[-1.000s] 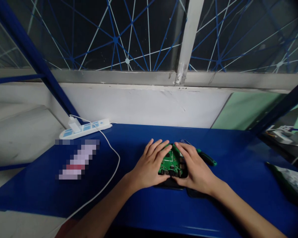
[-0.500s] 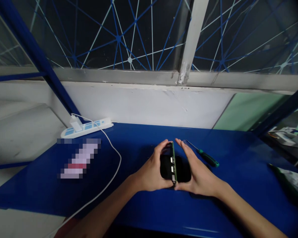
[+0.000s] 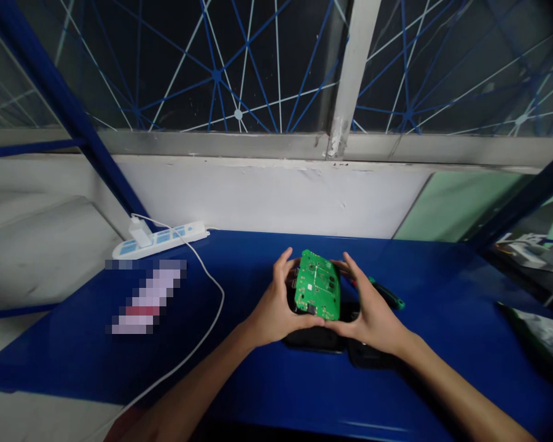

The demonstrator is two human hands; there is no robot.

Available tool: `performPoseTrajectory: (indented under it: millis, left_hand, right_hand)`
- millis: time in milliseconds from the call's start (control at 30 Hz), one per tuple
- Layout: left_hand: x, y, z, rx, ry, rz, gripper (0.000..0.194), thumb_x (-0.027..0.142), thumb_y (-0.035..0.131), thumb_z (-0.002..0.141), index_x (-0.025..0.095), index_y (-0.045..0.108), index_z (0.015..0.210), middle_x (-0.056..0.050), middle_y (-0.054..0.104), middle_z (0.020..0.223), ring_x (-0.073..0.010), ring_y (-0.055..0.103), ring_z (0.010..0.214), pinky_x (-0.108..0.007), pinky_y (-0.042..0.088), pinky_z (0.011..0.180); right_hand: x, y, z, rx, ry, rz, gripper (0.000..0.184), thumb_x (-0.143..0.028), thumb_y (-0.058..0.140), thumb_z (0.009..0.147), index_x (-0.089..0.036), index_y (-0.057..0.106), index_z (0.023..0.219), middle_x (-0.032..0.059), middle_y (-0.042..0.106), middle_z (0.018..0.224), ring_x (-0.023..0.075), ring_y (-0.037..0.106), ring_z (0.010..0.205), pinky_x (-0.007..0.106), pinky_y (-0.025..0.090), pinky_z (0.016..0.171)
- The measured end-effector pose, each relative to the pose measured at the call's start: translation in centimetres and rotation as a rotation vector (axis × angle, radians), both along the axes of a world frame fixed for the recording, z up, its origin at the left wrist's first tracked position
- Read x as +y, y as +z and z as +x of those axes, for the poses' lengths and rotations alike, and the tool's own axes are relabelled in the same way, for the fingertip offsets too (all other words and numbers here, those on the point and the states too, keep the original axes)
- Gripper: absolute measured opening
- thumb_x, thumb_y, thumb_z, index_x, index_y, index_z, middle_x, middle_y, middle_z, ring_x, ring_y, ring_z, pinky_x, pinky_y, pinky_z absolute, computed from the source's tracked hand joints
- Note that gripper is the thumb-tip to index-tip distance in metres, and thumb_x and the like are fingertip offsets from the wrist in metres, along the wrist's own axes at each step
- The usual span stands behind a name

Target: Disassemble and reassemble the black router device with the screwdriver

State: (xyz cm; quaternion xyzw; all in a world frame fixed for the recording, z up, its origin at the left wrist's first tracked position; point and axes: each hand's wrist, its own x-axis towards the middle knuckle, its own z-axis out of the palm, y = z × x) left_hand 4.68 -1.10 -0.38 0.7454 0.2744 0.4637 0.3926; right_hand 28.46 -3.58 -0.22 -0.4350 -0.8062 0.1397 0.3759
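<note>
You've got the green circuit board pinched by its edges, left hand and right hand both closed on it, lifted over the black housing. Fingertip grip only: could slip, drop onto the blue bench.

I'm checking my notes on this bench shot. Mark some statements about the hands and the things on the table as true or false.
1. Both hands hold the green circuit board. True: the left hand and the right hand grip its edges.
2. The board lies flat on the table. False: it is lifted above a black case.
3. A screwdriver lies behind the right hand. True.
4. The power strip has nothing plugged in. False: a white charger sits in it.
5. The table is red. False: it is blue.
</note>
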Motion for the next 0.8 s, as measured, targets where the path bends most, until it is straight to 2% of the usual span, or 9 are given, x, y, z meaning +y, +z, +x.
performPoseTrajectory:
  millis: [167, 333, 433, 500, 600, 800]
  left_hand:
    - [0.7, -0.3, -0.2, 0.056, 0.112, 0.071, 0.133, 0.027, 0.096, 0.063, 0.036, 0.003, 0.157, -0.017, 0.035, 0.155, -0.0415, 0.043, 0.139, -0.067, 0.042, 0.112]
    - [1.0, -0.3, -0.7, 0.301, 0.168, 0.216, 0.143, 0.017, 0.094, 0.062, 0.039, -0.009, 0.158, -0.015, 0.020, 0.165, -0.0444, 0.033, 0.146, -0.068, 0.039, 0.114]
    - [0.8, 0.1, -0.8, 0.413, 0.161, 0.256, 0.144, 0.018, 0.094, 0.063, 0.037, -0.012, 0.158, -0.016, 0.016, 0.166, -0.0454, 0.025, 0.149, -0.070, 0.034, 0.117]
    - [0.6, 0.4, -0.9, 0.458, 0.140, 0.267, 0.144, 0.019, 0.094, 0.062, 0.035, -0.012, 0.159, -0.017, 0.018, 0.165, -0.0459, 0.025, 0.149, -0.072, 0.033, 0.116]
    - [0.5, 0.6, -0.9, 0.486, 0.110, 0.274, 0.145, 0.019, 0.094, 0.061, 0.033, -0.011, 0.159, -0.018, 0.028, 0.161, -0.0452, 0.032, 0.145, -0.072, 0.038, 0.113]
    - [0.5, 0.4, -0.9, 0.457, 0.147, 0.354, 0.138, 0.020, 0.094, 0.057, 0.030, 0.002, 0.159, -0.017, 0.038, 0.154, -0.0436, 0.041, 0.137, -0.069, 0.042, 0.110]
  right_hand:
    - [0.4, 0.0, 0.6, -0.054, -0.036, 0.019, 0.119, -0.048, 0.079, 0.075, -0.026, 0.000, 0.161, 0.0207, 0.046, 0.151, 0.0422, 0.049, 0.136, 0.067, 0.043, 0.109]
    - [0.5, 0.2, 0.7, -0.105, -0.020, 0.047, 0.115, -0.041, 0.078, 0.076, -0.026, 0.002, 0.162, 0.0193, 0.042, 0.154, 0.0417, 0.045, 0.139, 0.066, 0.043, 0.110]
    - [0.6, 0.4, 0.8, -0.115, 0.019, 0.048, 0.116, -0.037, 0.078, 0.075, -0.026, 0.002, 0.162, 0.0181, 0.042, 0.154, 0.0409, 0.044, 0.139, 0.065, 0.043, 0.111]
    - [0.5, 0.6, 0.9, -0.117, 0.044, 0.043, 0.118, -0.037, 0.079, 0.075, -0.027, 0.001, 0.162, 0.0180, 0.042, 0.154, 0.0411, 0.045, 0.139, 0.065, 0.043, 0.111]
    - [0.4, 1.0, 1.0, -0.122, 0.075, 0.042, 0.117, -0.037, 0.078, 0.075, -0.027, 0.000, 0.162, 0.0178, 0.042, 0.154, 0.0407, 0.046, 0.138, 0.064, 0.045, 0.110]
    - [0.3, 1.2, 1.1, -0.126, 0.067, 0.059, 0.116, -0.037, 0.079, 0.076, -0.026, 0.002, 0.162, 0.0172, 0.045, 0.153, 0.0396, 0.048, 0.136, 0.063, 0.044, 0.111]
